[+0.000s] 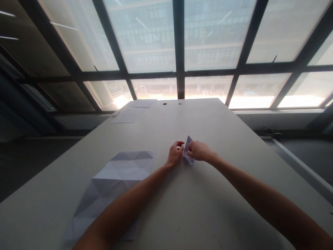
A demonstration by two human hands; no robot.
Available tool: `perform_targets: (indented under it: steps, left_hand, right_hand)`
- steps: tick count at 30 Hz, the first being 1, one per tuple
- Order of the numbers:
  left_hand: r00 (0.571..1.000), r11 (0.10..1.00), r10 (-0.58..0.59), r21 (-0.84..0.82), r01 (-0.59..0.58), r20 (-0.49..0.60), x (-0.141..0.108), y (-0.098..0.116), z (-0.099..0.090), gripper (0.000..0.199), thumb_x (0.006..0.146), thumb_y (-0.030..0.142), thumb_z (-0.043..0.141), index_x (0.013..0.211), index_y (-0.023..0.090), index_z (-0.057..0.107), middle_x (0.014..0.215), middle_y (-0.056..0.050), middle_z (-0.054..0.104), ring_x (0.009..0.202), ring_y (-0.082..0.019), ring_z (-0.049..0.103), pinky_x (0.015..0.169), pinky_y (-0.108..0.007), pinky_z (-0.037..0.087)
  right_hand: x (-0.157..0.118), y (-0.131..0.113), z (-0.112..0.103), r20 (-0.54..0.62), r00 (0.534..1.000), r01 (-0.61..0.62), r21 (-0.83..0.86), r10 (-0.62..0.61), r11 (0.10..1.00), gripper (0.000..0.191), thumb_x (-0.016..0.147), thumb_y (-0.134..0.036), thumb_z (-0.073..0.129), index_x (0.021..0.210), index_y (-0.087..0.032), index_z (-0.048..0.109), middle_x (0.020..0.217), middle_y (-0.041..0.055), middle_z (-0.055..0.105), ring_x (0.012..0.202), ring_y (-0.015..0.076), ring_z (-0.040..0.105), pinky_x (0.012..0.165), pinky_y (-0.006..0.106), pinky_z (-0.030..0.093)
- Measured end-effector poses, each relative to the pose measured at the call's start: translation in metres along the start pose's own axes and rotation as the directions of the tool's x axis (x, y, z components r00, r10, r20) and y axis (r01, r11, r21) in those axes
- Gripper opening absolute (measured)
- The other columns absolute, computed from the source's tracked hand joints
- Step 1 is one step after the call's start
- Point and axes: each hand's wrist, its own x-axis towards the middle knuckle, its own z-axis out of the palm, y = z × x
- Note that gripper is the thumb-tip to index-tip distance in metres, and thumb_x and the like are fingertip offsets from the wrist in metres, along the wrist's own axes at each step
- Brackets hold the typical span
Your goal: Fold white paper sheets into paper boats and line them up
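A small piece of pale folded paper (pixel 188 141) stands on the table in front of me, with pointed corners at its top and bottom. My right hand (pixel 201 150) is closed on its right side, the fingers bunched at the paper's middle. On the other side, my left hand (pixel 176 152) curls its fingers and thumb at the paper's left edge. A small gap shows between that thumb and forefinger, and part of the contact is hidden. Under and beside my left forearm lies a large creased sheet of paper (pixel 117 171), partly covered by the arm.
The white table (pixel 223 201) stretches away toward tall windows with dark frames (pixel 179 41). Several flat white sheets (pixel 125 115) lie at its far left end. A round dark hole (pixel 164 103) is in the far tabletop. A cable (pixel 272 132) lies off the right side.
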Motion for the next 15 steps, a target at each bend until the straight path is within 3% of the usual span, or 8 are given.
perform_targets:
  steps: [7,15]
  left_hand:
    - [0.994,0.996,-0.071,-0.061,0.066,-0.088,0.0,-0.001,0.002,0.025,0.086,0.025,0.055,0.108,0.016,0.062,0.093,-0.006,0.066,0.058,-0.01,0.054,0.055,-0.022,0.045]
    - [0.994,0.996,-0.078,-0.058,0.074,-0.08,-0.001,-0.004,0.002,0.023,0.086,0.025,0.056,0.106,0.017,0.063,0.092,-0.005,0.065,0.06,-0.01,0.054,0.058,-0.021,0.045]
  right_hand:
    - [0.028,0.037,-0.015,-0.086,0.982,-0.159,0.118,0.17,0.98,0.014,0.078,-0.029,0.064,0.075,-0.018,0.072,0.075,0.0099,0.072,0.069,0.0192,0.066,0.058,0.024,0.041]
    - [0.103,0.086,-0.032,-0.133,0.941,-0.287,0.171,0.31,0.943,0.016,0.081,-0.026,0.061,0.083,-0.016,0.073,0.088,0.012,0.073,0.083,0.0219,0.068,0.068,0.026,0.046]
